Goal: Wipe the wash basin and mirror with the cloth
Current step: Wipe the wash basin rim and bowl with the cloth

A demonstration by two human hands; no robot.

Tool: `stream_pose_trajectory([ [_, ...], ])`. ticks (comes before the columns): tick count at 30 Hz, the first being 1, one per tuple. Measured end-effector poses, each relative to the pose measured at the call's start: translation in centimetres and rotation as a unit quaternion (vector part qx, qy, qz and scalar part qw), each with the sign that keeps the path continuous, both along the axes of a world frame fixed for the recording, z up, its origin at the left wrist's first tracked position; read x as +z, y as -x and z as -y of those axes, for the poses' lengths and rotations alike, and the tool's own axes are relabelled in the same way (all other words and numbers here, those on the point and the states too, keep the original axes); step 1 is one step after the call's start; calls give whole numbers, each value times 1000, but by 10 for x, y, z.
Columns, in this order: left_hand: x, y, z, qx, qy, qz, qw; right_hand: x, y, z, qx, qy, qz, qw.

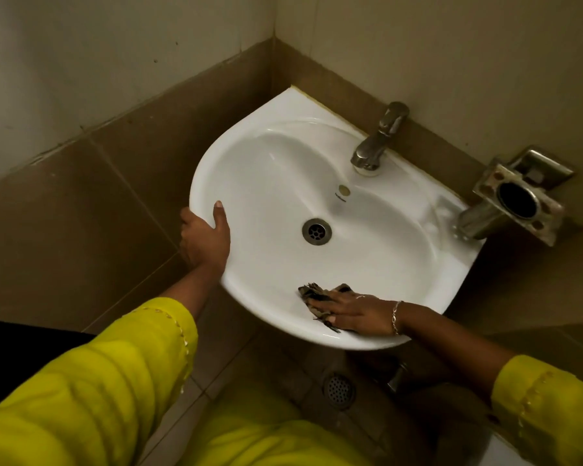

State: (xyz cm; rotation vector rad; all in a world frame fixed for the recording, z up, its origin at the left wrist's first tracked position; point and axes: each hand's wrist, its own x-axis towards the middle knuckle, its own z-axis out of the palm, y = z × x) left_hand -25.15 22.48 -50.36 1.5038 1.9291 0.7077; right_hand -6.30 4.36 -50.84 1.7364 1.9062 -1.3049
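The wash basin (276,183) is a white glazed ceramic bowl, rounded at the front and fixed into the corner where two walls meet, its back edge against the brown wall tiles (81,210). Its surface is glossy and catches soft light along the inner slope. A round metal drain (316,231) sits at the bottom of the bowl, a small brass-coloured overflow cap (343,189) lies above it, and a dull metal tap (379,139) stands on the back ledge with its spout aimed into the bowl.

The cloth (312,292) is a small dark rag, brownish with a mottled pattern and frayed edges, lying crumpled on the near inner slope of the basin just inside the front rim. The right hand (357,312) lies flat on top of it, fingers (330,306) stretched out and pressing it onto the ceramic; a thin bracelet (396,317) circles that wrist.

The left hand (204,240) grips the basin's left rim, thumb (218,213) hooked over the top edge and the other digits curled underneath.

Both arms wear bright yellow sleeves (115,371). A tarnished metal holder (515,203) with a round opening juts from the wall just beside the basin's right end. On the tiled floor beneath the basin there is a round perforated floor drain (339,391).
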Motion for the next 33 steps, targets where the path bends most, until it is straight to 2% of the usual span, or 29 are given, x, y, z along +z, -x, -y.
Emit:
stream_pose_trajectory([
  [7,2,-1,1,-9,5,-32,999,17,-35,13,95,-2,160,983],
  [12,3,-1,1,-11,6,-36,999,26,-56,15,105,-13,238,965],
  [17,3,-1,1,-13,8,-36,999,25,-89,12,124,-54,338,931],
  [19,3,-1,1,-11,8,-38,999,20,-99,7,158,-140,354,911],
  [20,3,-1,1,-11,9,-38,999,24,-100,1,156,-136,361,909],
  [22,2,-1,1,-11,10,-37,999,20,-107,-9,182,-151,417,878],
  [25,1,-1,1,-10,10,-39,999,11,-112,-22,223,-203,414,859],
  [27,2,-2,1,-8,12,-37,999,4,-118,-35,214,-253,423,843],
  [33,1,-1,0,-3,14,-25,1000,-11,-104,-81,235,-318,429,812],
])
